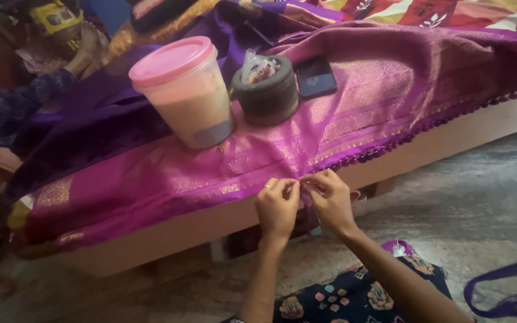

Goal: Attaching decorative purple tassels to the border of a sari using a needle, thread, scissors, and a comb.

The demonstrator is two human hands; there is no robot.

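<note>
You are pinching the purple fabric's tasselled edge (306,194) between both hands, left hand (277,206) and right hand (330,200) touching; each grip is clamping it, bed (450,140) just beyond.

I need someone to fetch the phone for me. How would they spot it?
On the magenta silk cloth covering the low bed, look right of the pink-lidded plastic tub and round dark tin. The flat black rectangular phone lies there, the only flat item.

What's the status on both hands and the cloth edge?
Left hand and right hand together, pinching the magenta cloth at its hanging edge. Pink-lidded tub, round tin and phone sit behind, not in the way.
</note>
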